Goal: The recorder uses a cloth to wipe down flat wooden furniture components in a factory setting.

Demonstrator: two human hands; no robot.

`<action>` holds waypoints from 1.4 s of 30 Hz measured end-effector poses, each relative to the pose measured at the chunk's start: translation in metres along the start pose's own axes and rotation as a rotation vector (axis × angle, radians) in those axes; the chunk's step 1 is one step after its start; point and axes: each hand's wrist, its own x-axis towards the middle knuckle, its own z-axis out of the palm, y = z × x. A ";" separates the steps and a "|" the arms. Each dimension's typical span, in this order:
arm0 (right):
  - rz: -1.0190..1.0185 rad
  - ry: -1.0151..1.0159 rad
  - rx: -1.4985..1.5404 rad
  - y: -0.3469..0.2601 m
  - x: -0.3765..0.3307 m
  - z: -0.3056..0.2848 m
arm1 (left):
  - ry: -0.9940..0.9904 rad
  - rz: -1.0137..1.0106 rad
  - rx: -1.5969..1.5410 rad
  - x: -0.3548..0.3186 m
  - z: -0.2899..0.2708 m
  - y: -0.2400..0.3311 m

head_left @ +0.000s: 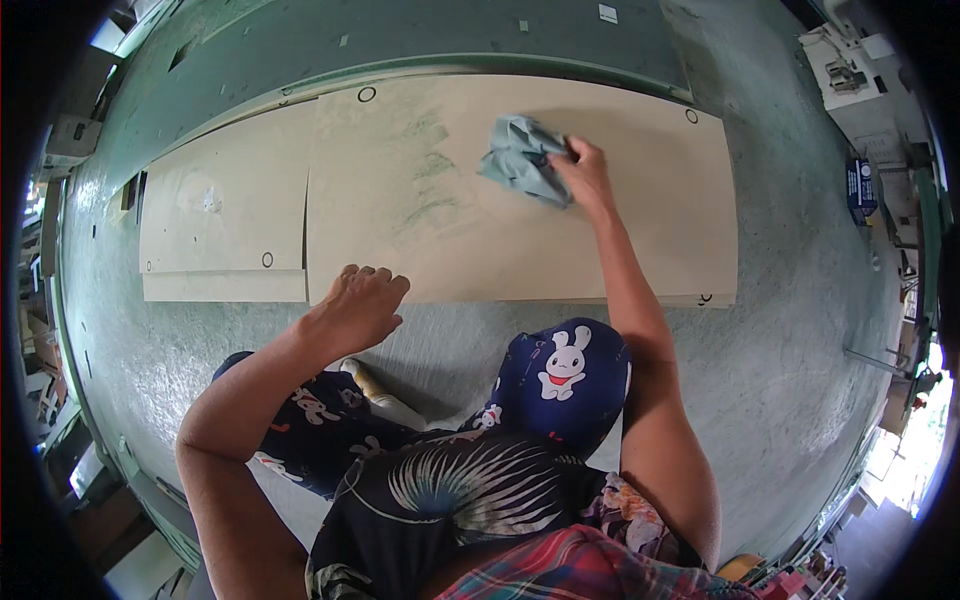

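My right hand grips a crumpled blue-grey cloth and presses it on a large beige board, right of its middle. Dark greenish smears mark the board to the left of the cloth. My left hand is curled into a loose fist over the board's front edge, with its fingertips turned down out of sight. Nothing shows sticking out of it. A smaller beige panel lies against the large board's left end. Small black rings, one of them a ring mark, show near the corners.
Behind the boards runs a long dark green surface. Below me is a grey-green floor. A dark blue box stands at the right, near white equipment. My bent knee is close to the front edge.
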 end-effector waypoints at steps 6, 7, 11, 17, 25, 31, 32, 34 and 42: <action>-0.376 0.381 -0.054 -0.046 0.004 -0.022 | 0.010 0.027 -0.026 -0.002 -0.004 0.001; -0.382 0.381 -0.055 -0.044 0.004 -0.026 | 0.013 0.029 -0.022 -0.002 -0.002 0.000; -0.341 0.494 -0.078 -0.033 -0.002 -0.032 | 0.044 0.035 -0.018 -0.010 -0.001 -0.002; -0.249 0.380 -0.543 0.047 -0.005 0.005 | -0.014 0.060 -0.037 0.001 -0.002 0.001; -0.487 0.066 -0.272 -0.013 -0.047 0.089 | -0.055 0.082 0.035 0.012 0.015 0.007; -0.458 0.431 0.016 -0.014 -0.025 0.028 | -0.062 0.049 0.012 0.010 0.010 0.009; -0.382 0.516 0.017 -0.002 -0.017 0.010 | -0.063 0.035 0.008 0.010 0.008 0.009; -0.139 0.601 -0.291 0.031 -0.005 -0.020 | -0.064 0.036 -0.011 0.013 0.010 0.008; -0.130 0.286 -0.547 0.023 -0.033 0.055 | 0.080 0.102 -0.082 0.034 0.024 0.007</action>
